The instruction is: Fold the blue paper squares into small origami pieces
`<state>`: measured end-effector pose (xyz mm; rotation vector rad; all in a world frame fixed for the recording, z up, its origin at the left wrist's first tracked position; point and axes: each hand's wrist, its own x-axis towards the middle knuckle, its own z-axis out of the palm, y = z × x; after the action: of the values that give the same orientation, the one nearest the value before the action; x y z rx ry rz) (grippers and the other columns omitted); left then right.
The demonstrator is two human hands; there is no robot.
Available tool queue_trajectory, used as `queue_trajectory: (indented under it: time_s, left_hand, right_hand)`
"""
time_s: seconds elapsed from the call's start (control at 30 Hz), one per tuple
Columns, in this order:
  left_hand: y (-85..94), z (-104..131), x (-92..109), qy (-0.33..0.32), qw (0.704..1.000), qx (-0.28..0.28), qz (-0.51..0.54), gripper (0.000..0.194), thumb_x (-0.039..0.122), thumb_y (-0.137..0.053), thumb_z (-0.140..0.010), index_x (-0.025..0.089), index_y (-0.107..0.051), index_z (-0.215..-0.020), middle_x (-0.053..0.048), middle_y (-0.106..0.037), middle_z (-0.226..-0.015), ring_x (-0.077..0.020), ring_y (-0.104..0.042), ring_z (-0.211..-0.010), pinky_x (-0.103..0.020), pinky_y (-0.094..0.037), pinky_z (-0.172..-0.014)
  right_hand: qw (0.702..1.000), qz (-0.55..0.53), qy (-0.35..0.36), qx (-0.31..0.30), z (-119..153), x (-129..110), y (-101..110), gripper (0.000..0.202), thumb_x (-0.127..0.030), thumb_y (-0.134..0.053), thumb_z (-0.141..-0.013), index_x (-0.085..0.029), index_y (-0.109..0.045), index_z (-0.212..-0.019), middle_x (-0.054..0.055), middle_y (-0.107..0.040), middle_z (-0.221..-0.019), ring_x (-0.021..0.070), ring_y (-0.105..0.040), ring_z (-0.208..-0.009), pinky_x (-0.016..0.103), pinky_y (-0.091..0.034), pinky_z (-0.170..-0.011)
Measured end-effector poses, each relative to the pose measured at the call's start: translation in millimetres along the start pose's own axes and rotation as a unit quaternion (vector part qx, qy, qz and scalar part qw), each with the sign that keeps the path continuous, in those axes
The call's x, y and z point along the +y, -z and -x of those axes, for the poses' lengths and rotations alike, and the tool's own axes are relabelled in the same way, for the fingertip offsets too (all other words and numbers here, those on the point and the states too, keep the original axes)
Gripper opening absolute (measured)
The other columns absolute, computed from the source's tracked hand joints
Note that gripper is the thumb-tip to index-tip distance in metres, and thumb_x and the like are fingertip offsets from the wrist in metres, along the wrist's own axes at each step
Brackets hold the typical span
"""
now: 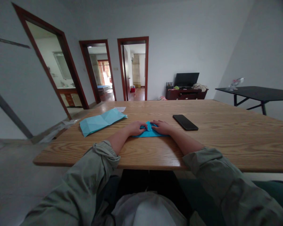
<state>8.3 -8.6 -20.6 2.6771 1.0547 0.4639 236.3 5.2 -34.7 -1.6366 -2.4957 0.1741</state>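
Note:
A bright blue folded paper (149, 133) lies flat on the wooden table in front of me, its long straight edge toward me. On its left part rests my left hand (137, 128), fingers bent together at a raised fold near the middle. My right hand (162, 127) presses on the right part, its fingers reaching to the same fold from the other side. Both hands touch the paper, and their fingertips are close to each other. Parts of the paper are hidden under the hands.
Light blue creased paper (103, 121) lies to the left, with a small white printed slip (120, 109) behind it. A black phone (185, 122) is on the right of the wooden table (226, 138). Farther back stand a black table (261, 93) and a television (187, 79).

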Motion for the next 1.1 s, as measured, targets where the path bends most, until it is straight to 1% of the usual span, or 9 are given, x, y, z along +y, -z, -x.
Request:
queue_trajectory:
  time_s: [0.17,0.37,0.5,0.6,0.7,0.8,0.93,1.0,1.1]
  left_hand:
    - [-1.6,0,-4,-0.019,1.0,0.006,0.012,0.025,0.03,-0.05,-0.084,0.025,-0.066,-0.102,0.0,-0.063,-0.121,-0.0182,-0.057,-0.109,-0.029,-0.039,-0.099]
    - [-0.5,-1,1,-0.014,1.0,-0.011,-0.002,0.026,0.037,-0.051,-0.083,0.024,-0.064,-0.102,0.0,-0.065,-0.115,-0.0183,-0.059,-0.102,-0.028,-0.042,-0.094]
    - [-0.4,-2,4,0.005,1.0,-0.016,-0.016,0.031,0.044,-0.046,-0.086,0.024,-0.062,-0.103,0.0,-0.066,-0.109,-0.018,-0.059,-0.096,-0.028,-0.044,-0.089]
    - [-2.2,-4,1,0.001,1.0,-0.011,-0.029,0.03,0.041,-0.044,-0.087,0.024,-0.061,-0.104,-0.001,-0.066,-0.104,-0.0182,-0.059,-0.095,-0.029,-0.044,-0.087]
    - [-5.5,-6,-3,0.0,0.999,-0.013,-0.045,0.033,0.039,-0.046,-0.085,0.024,-0.058,-0.112,-0.003,-0.064,-0.113,-0.0198,-0.058,-0.102,-0.031,-0.043,-0.093]
    - [-9.5,-8,-5,0.018,0.998,-0.038,-0.056,0.05,0.043,-0.042,-0.087,0.02,-0.046,-0.131,-0.008,-0.049,-0.137,-0.0222,-0.047,-0.122,-0.033,-0.034,-0.104]
    - [-12.7,-10,-1,0.05,0.992,-0.085,-0.084,0.068,0.055,-0.031,-0.09,0.015,-0.026,-0.145,-0.012,-0.021,-0.153,-0.0266,-0.021,-0.14,-0.04,-0.016,-0.113]
    - [-12.5,-9,3,0.059,0.989,-0.097,-0.095,0.071,0.058,-0.026,-0.09,0.015,-0.021,-0.147,-0.012,-0.016,-0.154,-0.0279,-0.015,-0.141,-0.043,-0.013,-0.113]
    - [-10.9,-8,5,0.057,0.988,-0.108,-0.099,0.074,0.062,-0.025,-0.089,0.017,-0.018,-0.148,-0.011,-0.013,-0.154,-0.029,-0.014,-0.141,-0.044,-0.011,-0.113]
  right_hand:
    - [1.0,-0.005,0.002,-0.01,1,-2,2,0.057,-0.051,-0.035,-0.089,-0.03,-0.037,-0.142,0.002,-0.034,-0.148,0.0321,-0.029,-0.135,0.052,-0.019,-0.109]
    - [1.0,-0.017,0.02,-0.008,2,-3,4,0.054,-0.047,-0.038,-0.09,-0.028,-0.041,-0.14,0.003,-0.044,-0.143,0.0276,-0.034,-0.133,0.043,-0.022,-0.111]
    - [0.999,-0.013,0.036,0.007,3,-6,3,0.052,-0.047,-0.034,-0.092,-0.028,-0.042,-0.14,0.003,-0.043,-0.143,0.0262,-0.035,-0.133,0.042,-0.023,-0.11]
    - [0.999,0.007,0.042,0.014,4,-11,2,0.053,-0.048,-0.026,-0.094,-0.027,-0.04,-0.141,0.004,-0.039,-0.146,0.0265,-0.033,-0.134,0.044,-0.022,-0.11]
    - [0.999,0.039,0.031,-0.001,5,-16,1,0.054,-0.051,-0.025,-0.093,-0.031,-0.038,-0.141,0.004,-0.034,-0.149,0.0309,-0.029,-0.136,0.053,-0.019,-0.109]
    - [0.998,0.052,0.022,-0.021,4,-19,1,0.052,-0.051,-0.028,-0.092,-0.034,-0.039,-0.14,0.001,-0.027,-0.152,0.0348,-0.022,-0.138,0.06,-0.015,-0.108]
    - [0.999,0.036,0.013,-0.033,0,-16,-2,0.057,-0.05,-0.028,-0.092,-0.027,-0.032,-0.144,0.005,-0.024,-0.153,0.0355,-0.018,-0.139,0.062,-0.013,-0.107]
    - [0.999,0.021,0.011,-0.038,-1,-15,-2,0.06,-0.049,-0.028,-0.092,-0.024,-0.028,-0.146,0.006,-0.025,-0.152,0.0343,-0.019,-0.139,0.06,-0.013,-0.108]
    - [0.999,-0.012,0.019,-0.037,-2,-14,0,0.061,-0.047,-0.035,-0.09,-0.023,-0.03,-0.146,0.006,-0.029,-0.151,0.0303,-0.022,-0.139,0.055,-0.013,-0.111]
